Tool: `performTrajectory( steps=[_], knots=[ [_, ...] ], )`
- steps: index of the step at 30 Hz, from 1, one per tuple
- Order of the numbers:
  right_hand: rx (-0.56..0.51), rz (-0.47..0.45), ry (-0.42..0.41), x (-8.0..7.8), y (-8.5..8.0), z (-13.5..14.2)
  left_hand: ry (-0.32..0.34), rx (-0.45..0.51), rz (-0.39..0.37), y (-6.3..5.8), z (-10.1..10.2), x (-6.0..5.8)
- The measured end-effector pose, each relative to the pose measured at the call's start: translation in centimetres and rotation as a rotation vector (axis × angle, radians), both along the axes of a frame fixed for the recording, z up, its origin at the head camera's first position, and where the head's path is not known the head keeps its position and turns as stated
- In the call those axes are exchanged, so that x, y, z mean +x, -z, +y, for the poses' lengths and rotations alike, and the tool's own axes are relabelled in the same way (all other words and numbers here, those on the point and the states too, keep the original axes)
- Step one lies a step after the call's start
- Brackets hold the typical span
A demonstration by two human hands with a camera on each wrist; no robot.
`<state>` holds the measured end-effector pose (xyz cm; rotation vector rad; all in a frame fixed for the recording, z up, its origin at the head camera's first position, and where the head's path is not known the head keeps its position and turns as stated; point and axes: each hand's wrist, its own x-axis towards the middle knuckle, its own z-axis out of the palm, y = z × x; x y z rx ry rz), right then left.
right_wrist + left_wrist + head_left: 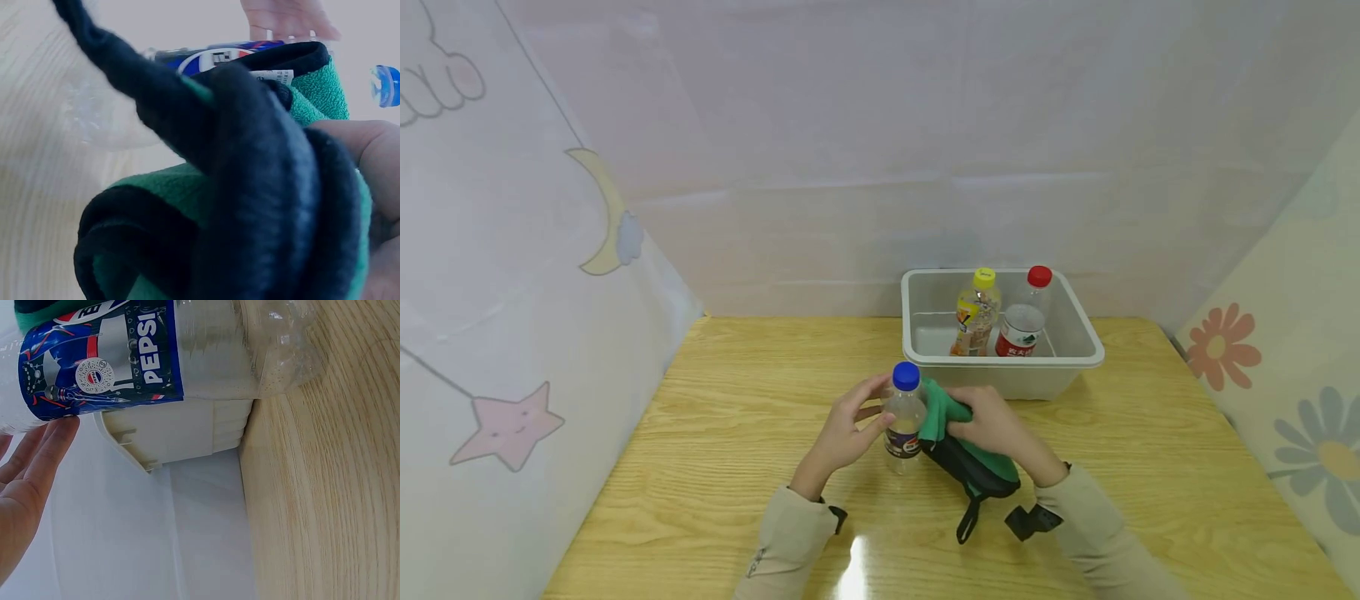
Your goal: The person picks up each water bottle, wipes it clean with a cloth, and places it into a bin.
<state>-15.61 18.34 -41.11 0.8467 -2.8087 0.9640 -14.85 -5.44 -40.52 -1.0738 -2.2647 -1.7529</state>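
Observation:
A clear Pepsi bottle (pixel 903 417) with a blue cap stands upright on the table. My left hand (pixel 847 429) is at its left side, thumb toward the front. In the left wrist view, straight fingers (pixel 53 447) touch the edge of the bottle's label (pixel 103 369). My right hand (pixel 992 421) grips a folded green towel (pixel 936 408) with black trim and a black loop, against or very near the bottle's right side. In the right wrist view the towel (pixel 150 187) hides much of the bottle and some of the right fingers.
Behind the hands, a whitish plastic bin (pixel 992 379) sits on the wooden table (pixel 760 417). Inside are a yellow-capped bottle (pixel 976 321) and a red-capped bottle (pixel 1024 325). Patterned cloth walls (pixel 820 167) surround the table's back and sides.

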Motion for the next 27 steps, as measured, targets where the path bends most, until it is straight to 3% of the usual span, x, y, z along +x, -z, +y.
performTrajectory(
  steps=[12,27],
  knots=[
    [0.051,-0.038,0.003,-0.3,2.0,-0.4,0.004,-0.003,-0.003,0.1,0.0,0.0],
    [0.087,-0.092,-0.015,-0.4,2.9,-0.6,-0.001,-0.016,-0.021,0.2,0.0,0.0]
  ],
)
